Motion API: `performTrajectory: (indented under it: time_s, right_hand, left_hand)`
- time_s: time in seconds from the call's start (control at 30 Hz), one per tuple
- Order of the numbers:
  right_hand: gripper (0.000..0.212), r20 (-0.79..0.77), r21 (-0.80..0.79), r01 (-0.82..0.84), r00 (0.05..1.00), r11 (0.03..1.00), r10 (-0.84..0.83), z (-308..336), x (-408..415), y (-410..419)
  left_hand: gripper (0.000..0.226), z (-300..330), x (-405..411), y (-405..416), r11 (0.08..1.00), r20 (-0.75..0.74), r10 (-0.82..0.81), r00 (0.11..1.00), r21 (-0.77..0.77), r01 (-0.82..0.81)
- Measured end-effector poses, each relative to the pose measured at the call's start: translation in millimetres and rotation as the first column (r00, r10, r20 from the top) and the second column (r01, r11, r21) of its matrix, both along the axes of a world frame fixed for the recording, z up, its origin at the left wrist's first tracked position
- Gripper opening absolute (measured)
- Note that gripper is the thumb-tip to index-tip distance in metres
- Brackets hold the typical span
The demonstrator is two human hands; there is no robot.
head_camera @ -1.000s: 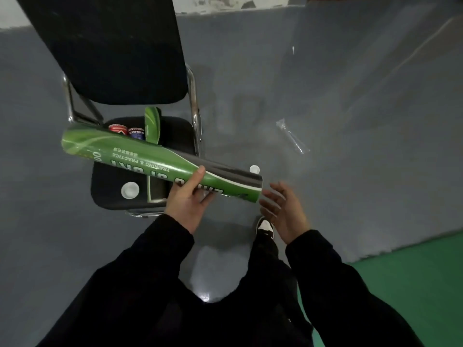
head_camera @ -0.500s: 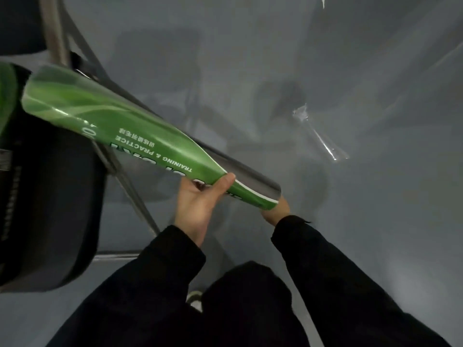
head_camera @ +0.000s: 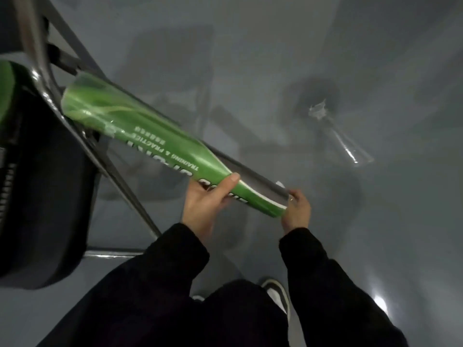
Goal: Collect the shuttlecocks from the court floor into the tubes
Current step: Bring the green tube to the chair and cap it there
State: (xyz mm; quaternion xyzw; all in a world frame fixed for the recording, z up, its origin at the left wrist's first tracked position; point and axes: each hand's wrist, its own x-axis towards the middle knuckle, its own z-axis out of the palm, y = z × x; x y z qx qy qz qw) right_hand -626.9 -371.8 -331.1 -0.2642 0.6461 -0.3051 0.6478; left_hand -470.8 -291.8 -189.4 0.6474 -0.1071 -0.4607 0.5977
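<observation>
1. Green shuttlecock tube (head_camera: 160, 144) is held slanted over the grey floor (head_camera: 250, 58), far end up-left by the chair frame (head_camera: 40, 58), near end down-right between both hands.
2. L hand (head_camera: 208, 204) is wrapped round the tube's lower third: thumb over the top, fingers curled underneath. Firm grip.
3. R hand (head_camera: 297, 209) is at the tube's near end w/ fingers bent at the rim; whether a cap is pinched or the mouth just steadied cannot be told.
4. Step judged: tube being readied (near end opened or checked), not yet loading. No shuttlecock seen in either hand.
5. Next move prob. calls for the mouth to be cleared, then a bend toward the floor to fetch shuttlecocks; tube kept in L hand, R hand freed for picking.
6. Clear plastic wrapper (head_camera: 338, 134) lies on the floor, well apart to the right; not a shuttlecock as far as can be made out.
7. Hidden/unclear: tube's contents, its end faces, R fingertips. Second green tube (head_camera: 5, 88) on the black chair seat (head_camera: 50, 184) is cut off at frame's left. No shuttlecocks visible on the floor shown. Frame is dim and blurred.
</observation>
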Motion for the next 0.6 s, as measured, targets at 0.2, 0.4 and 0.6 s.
performTrajectory:
  time_s: [0.2, 0.4, 0.6]
  right_hand:
    - [0.010, 0.357, 0.138, 0.215, 0.900, 0.967, -0.251, 275, -69, 56]
    - [0.014, 0.350, -0.041, 0.015, 0.937, 0.999, 0.000, 501, -62, 94]
    - [0.015, 0.335, -0.228, -0.061, 0.932, 0.972, 0.137, 610, -24, 100]
  left_hand:
    - [0.036, 171, -6, 49, 0.990, -0.253, 0.120, 0.960, 0.102, -0.097]
    - [0.108, 357, -10, 80, 0.972, -0.473, 0.235, 0.849, 0.142, -0.189]
    - [0.071, 476, -15, 95, 0.941, -0.480, 0.312, 0.820, 0.034, -0.338]
